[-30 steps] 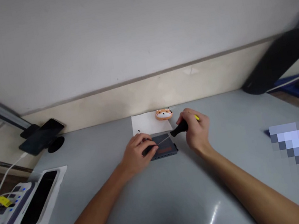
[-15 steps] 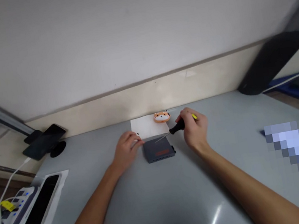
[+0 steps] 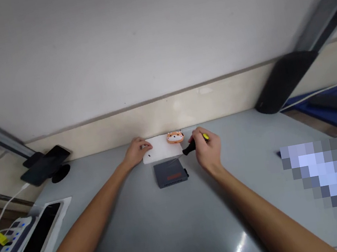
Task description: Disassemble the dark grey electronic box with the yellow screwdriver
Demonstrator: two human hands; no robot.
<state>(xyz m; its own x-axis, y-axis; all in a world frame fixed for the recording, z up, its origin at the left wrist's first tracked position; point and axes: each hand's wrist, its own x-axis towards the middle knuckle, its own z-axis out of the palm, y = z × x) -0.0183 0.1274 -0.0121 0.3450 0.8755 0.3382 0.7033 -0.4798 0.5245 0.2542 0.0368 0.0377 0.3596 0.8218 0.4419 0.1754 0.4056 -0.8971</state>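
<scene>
My right hand (image 3: 209, 147) is wrapped round a screwdriver (image 3: 189, 147) with a black handle and a yellow end. Its thin shaft slants left over the back edge of a flat dark grey box (image 3: 170, 174), which has a row of vents on its front side and a small black part on its right. My left hand (image 3: 136, 151) is at the left edge of a white sheet of paper (image 3: 161, 151), fingertips drawn together; whatever they pinch is too small to make out. A tiny dark piece (image 3: 149, 155) lies on the paper near those fingers.
An orange animal-face case (image 3: 175, 137) sits on the paper's right side. To the left are a phone (image 3: 39, 235), a power strip (image 3: 13, 244) with cables, and a black device on a stand (image 3: 61, 173). A black cylinder (image 3: 284, 81) stands at the back right.
My left hand has moved from the box's back left corner to the paper's left edge. My right hand still holds the screwdriver over the box's back edge. The view has shifted slightly.
</scene>
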